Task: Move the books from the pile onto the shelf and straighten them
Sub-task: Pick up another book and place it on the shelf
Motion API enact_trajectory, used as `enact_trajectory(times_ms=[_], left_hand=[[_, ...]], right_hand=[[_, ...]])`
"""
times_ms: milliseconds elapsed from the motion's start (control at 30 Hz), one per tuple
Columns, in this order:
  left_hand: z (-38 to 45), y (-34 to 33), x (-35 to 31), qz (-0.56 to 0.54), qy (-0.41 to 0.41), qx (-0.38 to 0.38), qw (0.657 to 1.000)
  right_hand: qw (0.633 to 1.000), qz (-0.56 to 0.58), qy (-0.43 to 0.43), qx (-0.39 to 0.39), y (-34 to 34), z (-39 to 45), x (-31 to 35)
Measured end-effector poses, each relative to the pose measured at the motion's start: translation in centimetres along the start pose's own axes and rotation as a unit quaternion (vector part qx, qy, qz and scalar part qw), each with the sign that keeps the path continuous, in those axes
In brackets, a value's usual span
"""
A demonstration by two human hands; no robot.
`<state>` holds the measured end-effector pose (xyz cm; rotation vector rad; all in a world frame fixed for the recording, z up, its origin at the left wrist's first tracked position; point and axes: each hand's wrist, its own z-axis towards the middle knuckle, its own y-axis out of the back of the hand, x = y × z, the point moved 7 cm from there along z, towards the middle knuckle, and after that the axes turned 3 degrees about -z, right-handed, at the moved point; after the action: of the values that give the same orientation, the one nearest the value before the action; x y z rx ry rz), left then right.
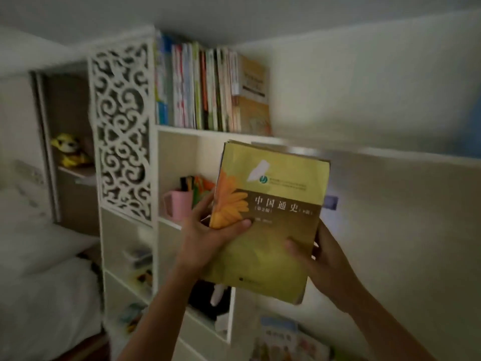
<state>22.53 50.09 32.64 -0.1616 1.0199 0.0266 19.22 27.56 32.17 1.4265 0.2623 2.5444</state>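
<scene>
Carry step: left hand (205,235) and right hand (322,259) grasp yellow-green paperback book (270,217). Next, stand it beside upright row on white shelf (197,131).

A yellow stuffed toy (68,153) sits in a brown side compartment (70,121) at the left. Beside it stands a white carved panel (122,131) with curling cut-out patterns. A pink cup (178,205) with dark pens inside stands in a lower compartment. White bedding (46,269) lies at the lower left. A dark object with a white piece (210,299) rests lower down; what it is I cannot tell.
</scene>
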Motion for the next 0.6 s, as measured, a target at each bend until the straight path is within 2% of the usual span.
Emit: enact_trajectory(times_ms=[100,200,333,467,600], left_hand=[[3.7,2.0,-5.3,0.002,-0.028,-0.023,0.999],[8.1,1.8,-9.7,-0.042,-0.056,-0.022,0.997],[15.8,-0.2,-13.8,-0.059,-0.092,-0.014,0.994],[23.5,-3.4,-14.5,0.015,-0.143,-0.01,0.99],[28.2,-6.1,-12.8,0.079,-0.164,-0.024,0.983]], right_hand=[[0.997,-0.016,0.068,-0.01,-1.0,4.4,6.0],[0.992,-0.031,0.118,-0.03,-0.1,9.6,11.3],[0.988,-0.05,0.148,-0.018,2.3,17.5,16.5],[0.992,-0.043,0.114,-0.015,5.3,24.7,16.6],[0.997,-0.038,0.062,-0.017,7.3,29.7,13.2]])
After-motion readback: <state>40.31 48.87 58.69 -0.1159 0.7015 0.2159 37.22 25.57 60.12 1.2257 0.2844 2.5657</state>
